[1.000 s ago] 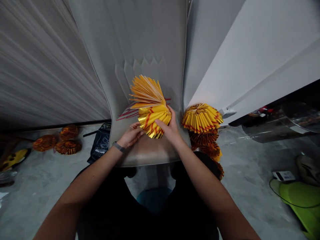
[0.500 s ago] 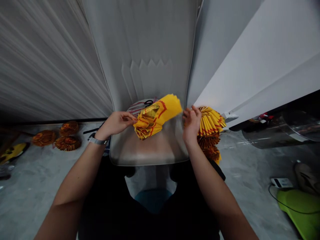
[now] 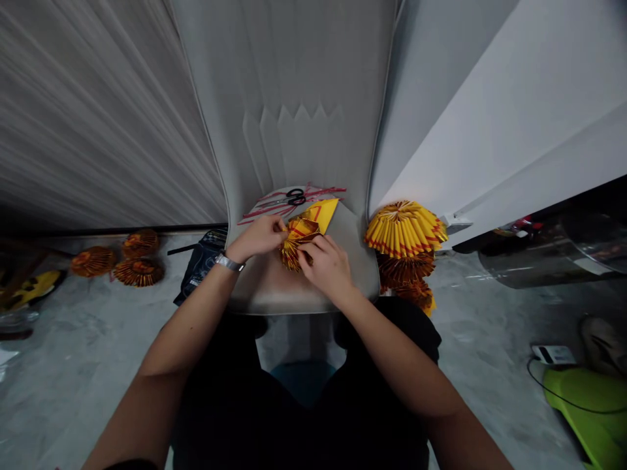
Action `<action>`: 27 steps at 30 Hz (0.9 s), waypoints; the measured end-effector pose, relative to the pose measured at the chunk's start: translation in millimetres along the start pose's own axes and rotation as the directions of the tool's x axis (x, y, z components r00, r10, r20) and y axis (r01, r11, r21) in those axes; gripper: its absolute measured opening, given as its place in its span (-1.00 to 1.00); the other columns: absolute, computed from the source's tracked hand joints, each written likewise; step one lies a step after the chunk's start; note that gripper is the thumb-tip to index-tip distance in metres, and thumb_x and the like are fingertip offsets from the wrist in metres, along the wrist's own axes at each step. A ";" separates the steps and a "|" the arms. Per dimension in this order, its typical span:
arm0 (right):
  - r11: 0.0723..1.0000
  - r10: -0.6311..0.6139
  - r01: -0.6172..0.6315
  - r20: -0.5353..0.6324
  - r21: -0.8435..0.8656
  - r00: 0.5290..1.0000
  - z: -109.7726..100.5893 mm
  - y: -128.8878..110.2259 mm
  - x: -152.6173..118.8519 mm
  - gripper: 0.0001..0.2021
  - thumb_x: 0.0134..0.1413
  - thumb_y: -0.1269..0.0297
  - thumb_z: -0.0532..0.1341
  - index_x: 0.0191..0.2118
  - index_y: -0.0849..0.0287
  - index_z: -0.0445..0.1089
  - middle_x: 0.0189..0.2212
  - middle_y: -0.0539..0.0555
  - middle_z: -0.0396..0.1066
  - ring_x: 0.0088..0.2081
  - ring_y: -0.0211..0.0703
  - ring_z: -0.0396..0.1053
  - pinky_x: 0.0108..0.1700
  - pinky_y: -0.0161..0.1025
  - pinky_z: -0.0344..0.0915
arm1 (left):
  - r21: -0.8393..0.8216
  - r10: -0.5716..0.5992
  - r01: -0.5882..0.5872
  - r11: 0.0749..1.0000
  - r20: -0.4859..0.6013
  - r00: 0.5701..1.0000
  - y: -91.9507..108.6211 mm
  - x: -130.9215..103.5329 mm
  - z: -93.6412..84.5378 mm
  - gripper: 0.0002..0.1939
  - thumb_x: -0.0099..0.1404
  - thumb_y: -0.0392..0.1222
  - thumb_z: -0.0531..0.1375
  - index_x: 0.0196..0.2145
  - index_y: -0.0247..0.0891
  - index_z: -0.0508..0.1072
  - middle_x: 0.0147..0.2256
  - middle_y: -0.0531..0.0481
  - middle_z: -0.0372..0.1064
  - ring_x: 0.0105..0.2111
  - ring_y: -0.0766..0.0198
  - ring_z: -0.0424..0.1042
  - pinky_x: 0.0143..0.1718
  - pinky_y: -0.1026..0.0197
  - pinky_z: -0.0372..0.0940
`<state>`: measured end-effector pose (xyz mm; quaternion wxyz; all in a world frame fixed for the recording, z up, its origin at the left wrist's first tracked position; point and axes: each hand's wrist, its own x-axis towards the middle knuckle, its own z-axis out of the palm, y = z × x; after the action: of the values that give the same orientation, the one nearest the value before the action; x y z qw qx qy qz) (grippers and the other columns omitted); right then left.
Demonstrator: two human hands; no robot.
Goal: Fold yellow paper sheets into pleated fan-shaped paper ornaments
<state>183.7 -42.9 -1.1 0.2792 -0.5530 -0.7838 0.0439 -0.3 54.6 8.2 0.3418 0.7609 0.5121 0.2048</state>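
Two hands, left hand (image 3: 258, 236) and right hand (image 3: 327, 264), are pinched on a folded yellow-and-gold paper bundle (image 3: 304, 234); the pleats could be sprung apart if either grip were loosened.

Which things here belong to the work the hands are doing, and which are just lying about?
In the work:
- yellow-and-gold paper bundle, held by left hand and right hand
- scissors and red strips behind it
- finished paper fans stacked at the right

Lying about:
- dark bag
- green object on the floor
- white device
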 end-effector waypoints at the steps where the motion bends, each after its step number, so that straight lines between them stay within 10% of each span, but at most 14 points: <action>1: 1.000 0.017 -0.017 0.000 -0.013 1.000 -0.4 1.8 1.3 -0.80 0.31 0.24 0.16 -0.23 0.09 0.55 -0.26 0.14 0.49 -0.12 0.01 0.40 -0.11 -0.10 0.33 | -0.023 -0.006 0.006 1.000 0.004 1.000 0.4 1.6 1.4 -0.93 0.10 -0.20 0.16 -0.48 -0.23 0.41 -0.55 0.05 0.44 -0.52 0.26 0.42 -0.48 0.29 0.22; 11: 0.980 0.181 -0.180 0.004 0.079 0.984 -7.7 11.7 11.0 -0.82 0.27 0.15 0.20 -0.13 0.05 0.49 -0.32 0.02 0.53 -0.34 -0.14 0.44 -0.31 -0.24 0.23 | -0.168 -0.048 0.061 0.984 0.079 0.996 9.6 6.2 7.0 -0.89 0.17 -0.20 0.13 -0.49 -0.22 0.33 -0.61 0.06 0.39 -0.59 0.28 0.38 -0.54 0.30 0.19; 27: 0.999 0.030 -0.031 -0.014 -0.037 0.999 0.7 14.2 18.9 -0.82 0.26 0.29 0.18 -0.28 0.12 0.55 -0.32 0.10 0.52 -0.22 -0.06 0.42 -0.16 -0.17 0.31 | -0.183 0.031 -0.014 0.983 0.088 0.996 22.5 -3.0 14.0 -0.82 0.27 -0.21 0.04 -0.48 -0.22 0.30 -0.59 0.08 0.36 -0.56 0.29 0.36 -0.49 0.27 0.20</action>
<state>191.0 -20.4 0.3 0.2735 -0.5701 -0.7741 0.0300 22.2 42.1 15.1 0.4303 0.7408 0.4665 0.2199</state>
